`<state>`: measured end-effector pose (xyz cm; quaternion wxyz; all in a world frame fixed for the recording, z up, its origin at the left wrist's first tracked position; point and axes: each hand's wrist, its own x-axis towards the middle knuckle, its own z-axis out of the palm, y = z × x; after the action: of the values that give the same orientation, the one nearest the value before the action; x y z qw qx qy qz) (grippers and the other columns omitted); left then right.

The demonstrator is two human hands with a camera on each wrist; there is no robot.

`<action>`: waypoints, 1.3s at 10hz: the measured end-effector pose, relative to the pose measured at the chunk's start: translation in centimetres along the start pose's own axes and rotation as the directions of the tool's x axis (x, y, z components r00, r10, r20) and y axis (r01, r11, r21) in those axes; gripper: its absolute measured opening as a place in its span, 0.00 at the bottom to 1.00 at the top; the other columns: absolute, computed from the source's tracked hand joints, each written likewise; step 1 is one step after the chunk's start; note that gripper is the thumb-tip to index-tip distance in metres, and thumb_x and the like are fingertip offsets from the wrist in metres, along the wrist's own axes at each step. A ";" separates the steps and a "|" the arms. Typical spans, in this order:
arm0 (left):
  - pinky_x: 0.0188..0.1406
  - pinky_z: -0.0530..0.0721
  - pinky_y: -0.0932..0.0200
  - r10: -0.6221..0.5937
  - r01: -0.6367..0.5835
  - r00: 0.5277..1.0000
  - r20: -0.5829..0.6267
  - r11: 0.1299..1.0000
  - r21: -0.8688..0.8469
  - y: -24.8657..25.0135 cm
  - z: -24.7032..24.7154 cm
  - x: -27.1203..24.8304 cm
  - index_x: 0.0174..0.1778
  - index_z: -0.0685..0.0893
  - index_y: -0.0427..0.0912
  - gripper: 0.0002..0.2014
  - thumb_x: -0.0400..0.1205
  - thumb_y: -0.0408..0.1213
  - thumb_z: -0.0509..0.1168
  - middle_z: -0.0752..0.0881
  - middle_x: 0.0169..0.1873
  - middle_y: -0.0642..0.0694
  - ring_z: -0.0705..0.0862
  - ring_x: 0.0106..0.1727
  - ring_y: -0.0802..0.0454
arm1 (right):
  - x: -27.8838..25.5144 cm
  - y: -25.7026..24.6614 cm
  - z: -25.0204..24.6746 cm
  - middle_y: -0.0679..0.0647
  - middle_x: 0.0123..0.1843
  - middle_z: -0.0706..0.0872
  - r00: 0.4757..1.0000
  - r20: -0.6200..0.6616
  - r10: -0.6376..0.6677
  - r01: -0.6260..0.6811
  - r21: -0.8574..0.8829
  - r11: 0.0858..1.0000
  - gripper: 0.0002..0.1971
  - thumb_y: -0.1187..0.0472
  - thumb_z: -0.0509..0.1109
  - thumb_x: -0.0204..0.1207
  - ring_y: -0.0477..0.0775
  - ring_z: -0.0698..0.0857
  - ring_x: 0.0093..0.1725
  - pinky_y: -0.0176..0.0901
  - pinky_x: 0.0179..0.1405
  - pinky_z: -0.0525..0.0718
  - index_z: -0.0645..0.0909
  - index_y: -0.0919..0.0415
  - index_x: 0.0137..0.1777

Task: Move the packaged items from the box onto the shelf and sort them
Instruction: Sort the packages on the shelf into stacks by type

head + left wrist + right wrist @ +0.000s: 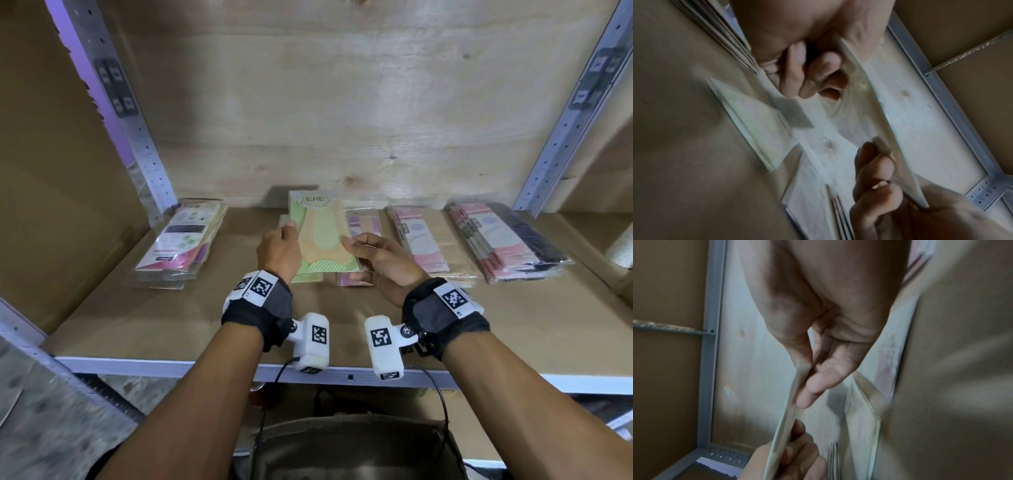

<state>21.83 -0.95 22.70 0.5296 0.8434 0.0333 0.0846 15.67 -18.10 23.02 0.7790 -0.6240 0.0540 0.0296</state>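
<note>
Brown shelf [144,329] against pale plywood back wall [342,113]; above shelf, left hand [279,251] and right hand [383,260], each grip pinching green packet [317,236].

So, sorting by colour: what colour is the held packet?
Green packet with orange socks, clearest from the head view.

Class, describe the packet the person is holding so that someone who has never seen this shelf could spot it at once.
Start at the wooden shelf, with its row of packet stacks along the back. Above the middle of that row, the left hand and right hand hold the packet by its side edges. It alone is green, with an orange shape inside; the stacks beside it are mostly pink.
</note>
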 end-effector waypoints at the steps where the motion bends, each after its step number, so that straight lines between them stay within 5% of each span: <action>1: 0.49 0.83 0.47 0.007 -0.006 1.000 0.006 0.993 -0.116 -0.3 -0.3 1.0 0.43 0.84 0.28 0.29 0.86 0.53 0.55 0.89 0.45 0.31 0.84 0.45 0.36 | 0.0 0.0 0.4 0.47 0.28 0.70 1.000 -0.006 0.009 -0.009 0.019 1.000 0.08 0.61 0.74 0.78 0.43 0.71 0.24 0.35 0.24 0.85 0.83 0.63 0.53; 2: 0.38 0.78 0.50 0.030 -0.025 0.999 0.034 0.992 -0.123 -0.7 -1.2 1.7 0.36 0.81 0.27 0.31 0.84 0.57 0.59 0.84 0.33 0.34 0.77 0.35 0.43 | 0.0 -0.3 0.8 0.48 0.30 0.77 0.999 -0.030 -0.010 0.009 -0.024 1.000 0.06 0.62 0.75 0.78 0.44 0.75 0.21 0.37 0.22 0.86 0.82 0.64 0.49; 3: 0.25 0.76 0.60 0.002 0.027 0.977 0.214 0.991 -0.134 -1.1 -2.3 1.9 0.35 0.84 0.35 0.23 0.83 0.54 0.65 0.83 0.27 0.40 0.78 0.25 0.48 | -0.1 -0.5 0.7 0.59 0.37 0.78 0.996 -0.088 -0.026 0.020 -0.066 0.998 0.08 0.63 0.75 0.78 0.51 0.75 0.25 0.39 0.21 0.85 0.81 0.67 0.48; 4: 0.19 0.77 0.66 0.010 0.092 0.906 0.424 0.971 -0.220 -0.8 -3.8 1.6 0.52 0.89 0.38 0.09 0.82 0.39 0.71 0.89 0.29 0.49 0.80 0.23 0.57 | -0.2 -0.5 0.8 0.66 0.45 0.80 0.993 -0.118 -0.020 0.011 -0.080 0.997 0.09 0.63 0.75 0.78 0.60 0.75 0.33 0.40 0.21 0.84 0.79 0.68 0.50; 5: 0.23 0.79 0.69 0.000 0.134 0.900 0.437 0.951 -0.277 -0.9 -4.9 1.8 0.57 0.88 0.33 0.11 0.80 0.33 0.73 0.89 0.35 0.42 0.79 0.28 0.54 | 0.1 -0.5 1.0 0.67 0.45 0.81 0.995 -0.104 0.001 -0.014 -0.117 0.993 0.09 0.62 0.76 0.77 0.57 0.76 0.30 0.44 0.27 0.86 0.80 0.67 0.48; 6: 0.22 0.80 0.70 -0.060 0.173 0.930 0.363 0.942 -0.288 -1.3 -5.5 2.0 0.49 0.91 0.30 0.11 0.76 0.33 0.77 0.90 0.36 0.37 0.80 0.26 0.55 | 0.7 -0.2 1.7 0.64 0.40 0.79 0.993 -0.113 0.022 -0.043 -0.189 0.981 0.10 0.61 0.77 0.76 0.54 0.76 0.28 0.44 0.29 0.85 0.79 0.65 0.48; 8: 0.30 0.78 0.57 -0.116 0.176 0.949 0.294 0.967 -0.186 -1.8 -6.0 2.5 0.46 0.88 0.25 0.09 0.78 0.30 0.75 0.83 0.28 0.36 0.74 0.24 0.48 | 3.7 -0.3 3.4 0.60 0.31 0.83 0.984 -0.174 0.034 -0.109 -0.442 0.891 0.11 0.62 0.78 0.75 0.54 0.81 0.23 0.45 0.28 0.85 0.79 0.63 0.37; 9: 0.30 0.74 0.61 -0.186 0.217 0.915 0.358 0.975 -0.048 -1.5 -6.1 3.4 0.39 0.86 0.26 0.08 0.83 0.26 0.67 0.81 0.19 0.39 0.76 0.20 0.50 | 5.3 -0.4 4.2 0.61 0.28 0.85 0.979 -0.205 0.025 -0.139 -0.565 0.813 0.12 0.63 0.80 0.73 0.56 0.85 0.24 0.50 0.34 0.90 0.80 0.64 0.35; 10: 0.29 0.77 0.66 -0.247 0.237 0.890 0.383 0.969 0.075 -1.7 -6.0 4.1 0.35 0.81 0.37 0.11 0.84 0.26 0.65 0.81 0.16 0.49 0.77 0.13 0.63 | 6.0 -0.6 4.9 0.62 0.30 0.88 0.974 -0.224 0.047 -0.183 -0.639 0.747 0.11 0.62 0.80 0.73 0.60 0.89 0.30 0.58 0.45 0.92 0.83 0.68 0.37; 11: 0.42 0.87 0.61 -0.214 0.200 0.906 0.366 0.977 0.077 -2.3 -5.7 4.6 0.48 0.83 0.39 0.05 0.80 0.26 0.68 0.85 0.37 0.45 0.85 0.34 0.54 | 6.5 -0.9 5.5 0.67 0.42 0.91 0.968 -0.245 0.047 -0.214 -0.714 0.667 0.16 0.59 0.80 0.73 0.65 0.92 0.44 0.60 0.51 0.91 0.85 0.74 0.49; 12: 0.54 0.90 0.54 -0.223 0.203 0.909 0.352 0.975 0.094 -2.8 -5.3 4.9 0.51 0.84 0.38 0.07 0.78 0.28 0.70 0.87 0.47 0.40 0.87 0.46 0.46 | 6.6 -1.1 5.9 0.68 0.55 0.89 0.964 -0.266 0.022 -0.233 -0.798 0.556 0.25 0.54 0.80 0.72 0.65 0.89 0.59 0.58 0.60 0.87 0.83 0.73 0.60; 13: 0.58 0.89 0.46 -0.234 0.191 0.920 0.315 0.968 0.162 -2.7 -4.8 4.8 0.57 0.87 0.31 0.15 0.77 0.32 0.73 0.90 0.53 0.36 0.90 0.55 0.41 | 6.7 -0.9 6.3 0.66 0.54 0.89 0.959 -0.280 0.036 -0.260 -0.831 0.491 0.23 0.54 0.80 0.73 0.64 0.89 0.59 0.57 0.60 0.88 0.84 0.72 0.60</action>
<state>25.79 5.19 22.80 0.4785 0.8690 0.0407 -0.1188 22.76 -12.32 24.48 0.3481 -0.9199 0.1736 0.0489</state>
